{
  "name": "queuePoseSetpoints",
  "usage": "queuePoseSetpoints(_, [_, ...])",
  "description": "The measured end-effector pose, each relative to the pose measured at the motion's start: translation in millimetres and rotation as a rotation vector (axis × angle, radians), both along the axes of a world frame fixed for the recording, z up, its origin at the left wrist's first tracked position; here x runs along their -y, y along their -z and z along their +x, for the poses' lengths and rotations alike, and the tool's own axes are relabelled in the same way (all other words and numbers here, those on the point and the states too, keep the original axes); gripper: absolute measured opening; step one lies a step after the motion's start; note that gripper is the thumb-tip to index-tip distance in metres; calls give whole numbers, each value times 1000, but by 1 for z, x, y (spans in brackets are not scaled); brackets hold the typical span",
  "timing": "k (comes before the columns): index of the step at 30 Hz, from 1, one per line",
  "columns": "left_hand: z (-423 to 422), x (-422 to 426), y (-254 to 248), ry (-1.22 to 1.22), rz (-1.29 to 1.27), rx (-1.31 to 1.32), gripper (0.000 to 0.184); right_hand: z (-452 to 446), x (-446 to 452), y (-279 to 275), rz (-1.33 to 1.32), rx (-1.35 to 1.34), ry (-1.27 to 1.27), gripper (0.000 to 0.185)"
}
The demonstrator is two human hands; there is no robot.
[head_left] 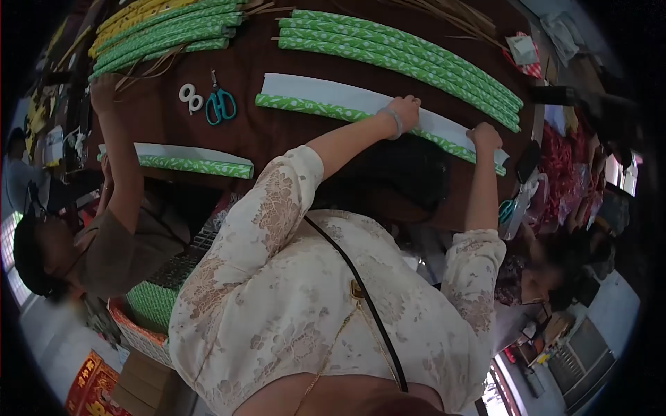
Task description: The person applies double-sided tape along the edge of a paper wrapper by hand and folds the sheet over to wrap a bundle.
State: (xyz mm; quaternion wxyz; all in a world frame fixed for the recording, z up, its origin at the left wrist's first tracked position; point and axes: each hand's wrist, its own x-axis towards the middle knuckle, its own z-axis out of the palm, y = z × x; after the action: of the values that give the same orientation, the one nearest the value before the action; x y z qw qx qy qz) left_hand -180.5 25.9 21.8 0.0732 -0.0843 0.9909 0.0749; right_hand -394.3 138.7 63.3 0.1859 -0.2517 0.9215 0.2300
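Observation:
A long sheet of green-and-white patterned wrapping paper point(316, 107) lies across the table in front of me, its front edge folded or rolled over and its white inner side facing up behind. My left hand point(405, 111), with a band on the wrist, is closed on the paper right of its middle. At the right end, my right hand point(485, 136) has its fingers curled onto the paper. Whether anything lies inside the fold is hidden. Several finished-looking green patterned rolls point(395, 59) lie side by side just beyond.
Teal-handled scissors point(220, 107) and white tape rolls point(191, 98) lie on the brown tabletop point(243, 139). At the left, another person point(118, 229) reaches over a similar green strip point(198, 161) toward stacked green and yellow rolls point(166, 35). Thin brown strips point(454, 17) lie at the back.

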Motion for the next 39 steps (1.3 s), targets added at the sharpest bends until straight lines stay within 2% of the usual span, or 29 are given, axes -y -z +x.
queuePoseSetpoints(6, [-4, 5, -13, 32, 23, 156, 38, 15, -15, -2, -135, -51, 18, 40])
queuePoseSetpoints(9, [-5, 5, -11, -33, 90, 167, 50, 18, -30, 9, -270, -87, 11, 37])
queuePoseSetpoints(11, [-2, 3, -6, -10, 48, 151, 45, 14, -41, 19, -267, -94, 9, 35])
queuePoseSetpoints(13, [-3, 2, -13, 11, 9, 129, 40, 16, -46, 20, -371, -122, -83, 33])
queuePoseSetpoints(17, [-8, 6, -16, -43, 50, 170, 37, 12, -47, 22, -362, -107, -88, 32])
queuePoseSetpoints(20, [3, 4, -15, -72, 85, 94, 41, 7, -49, 22, -317, -67, -140, 29])
queuePoseSetpoints(28, [4, 7, -5, -16, 34, 63, 41, 0, -50, 29, -393, -41, -228, 26])
queuePoseSetpoints(31, [2, 10, -4, 43, -16, 86, 37, -1, -49, 29, -351, -64, -229, 33])
queuePoseSetpoints(33, [1, 14, -6, 93, -38, 5, 34, -2, -48, 26, -343, -20, -275, 33])
queuePoseSetpoints(36, [-2, 13, -12, 111, -2, 45, 38, -3, -45, 20, -283, 120, -263, 31])
queuePoseSetpoints(39, [-6, 12, -13, 133, -47, 52, 42, -6, -51, 16, -327, 144, -298, 29])
